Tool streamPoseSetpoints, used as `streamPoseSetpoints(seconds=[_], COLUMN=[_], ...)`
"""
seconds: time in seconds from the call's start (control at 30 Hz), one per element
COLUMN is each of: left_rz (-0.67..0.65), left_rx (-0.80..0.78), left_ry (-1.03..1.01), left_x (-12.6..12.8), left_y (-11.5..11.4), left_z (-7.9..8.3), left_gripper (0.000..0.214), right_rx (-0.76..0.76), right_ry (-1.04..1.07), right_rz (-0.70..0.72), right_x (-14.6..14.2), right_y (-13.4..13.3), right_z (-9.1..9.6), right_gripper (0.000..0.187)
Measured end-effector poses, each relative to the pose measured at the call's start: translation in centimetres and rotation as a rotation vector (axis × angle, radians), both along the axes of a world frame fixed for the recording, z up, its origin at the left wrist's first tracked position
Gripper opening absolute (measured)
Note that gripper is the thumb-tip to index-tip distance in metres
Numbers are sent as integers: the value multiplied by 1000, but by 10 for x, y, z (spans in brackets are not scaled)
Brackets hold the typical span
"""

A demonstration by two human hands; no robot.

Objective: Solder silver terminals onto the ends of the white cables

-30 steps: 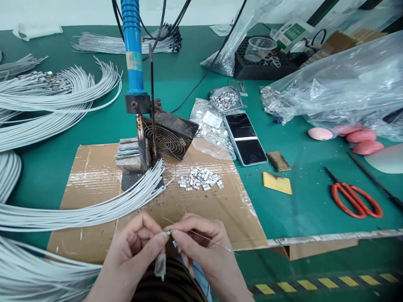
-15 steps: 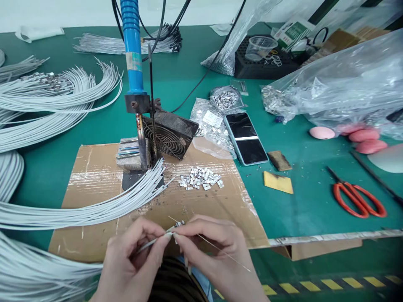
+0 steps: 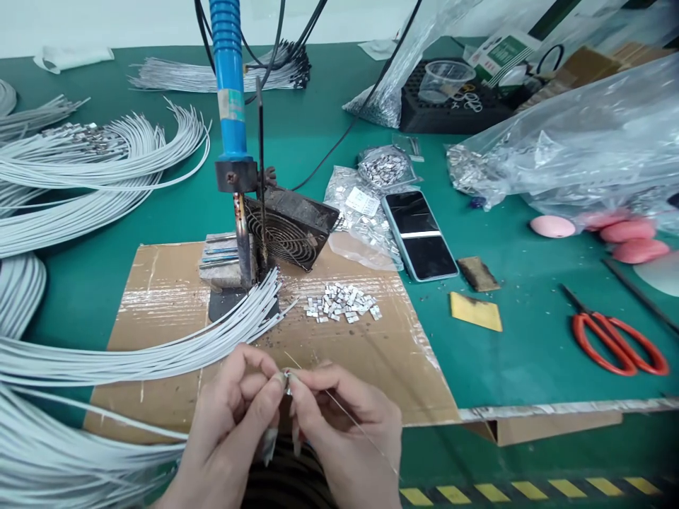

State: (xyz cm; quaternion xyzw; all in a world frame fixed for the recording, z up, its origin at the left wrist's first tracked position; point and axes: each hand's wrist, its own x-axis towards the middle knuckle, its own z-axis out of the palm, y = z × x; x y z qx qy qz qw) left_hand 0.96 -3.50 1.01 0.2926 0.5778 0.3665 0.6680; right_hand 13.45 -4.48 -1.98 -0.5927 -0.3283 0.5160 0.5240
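My left hand (image 3: 233, 417) and my right hand (image 3: 342, 431) meet at the near edge of a cardboard sheet (image 3: 159, 290), fingertips pinched together on a tiny metal piece (image 3: 287, 375). A white wire (image 3: 132, 420) runs in from the left to my left fingers. A thin bare wire (image 3: 361, 431) lies slanted across my right hand. A pile of small metal pieces (image 3: 342, 308) lies on the cardboard just beyond. A blue-handled soldering iron (image 3: 229, 106) stands upright in a holder beside a small black fan (image 3: 289, 227).
Bundles of white wires (image 3: 79, 170) fill the left side of the green table. A phone (image 3: 419, 233), bags of metal parts (image 3: 382, 170), a yellow sponge (image 3: 476, 311), red scissors (image 3: 615, 339) and a large plastic bag (image 3: 583, 148) lie to the right.
The hands have stayed pinched together and shifted slightly; the left hand's white wire now trails lower to the left. The view has drifted a little to the left.
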Motion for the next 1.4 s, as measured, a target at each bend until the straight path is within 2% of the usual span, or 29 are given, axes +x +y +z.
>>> streamPoseSetpoints(seconds=[0.1,0.3,0.5,0.57,0.63,0.77,1.0,1.1,1.23,1.4], left_rz=[1,0,25,30,24,26,44,64,75,82], left_rx=[27,144,131,129,130,104,68,69,78,153], left_ry=[33,223,210,230,276,331,345,362,377,462], left_x=[2,6,4,4,3,1,0,1,3,3], left_y=[-2,-7,-4,-1,3,9,13,15,14,7], left_z=[-1,-6,-12,-10,-6,3,8,10,11,3], left_gripper=[43,41,42,39,37,30,28,26,25,20], right_rx=[52,11,288,325,295,133,-50,-55,-34,-107], right_ry=[-20,129,-196,-245,-222,-26,205,237,258,437], right_rz=[-37,-61,-21,30,103,188,78,78,116,284], right_x=[-5,-11,-7,-1,6,19,22,20,20,22], right_y=[-2,-3,-2,0,4,12,16,17,18,18], right_z=[-3,-12,-16,-13,-9,-2,2,4,4,-9], right_gripper=[15,19,14,14,13,12,6,11,8,18])
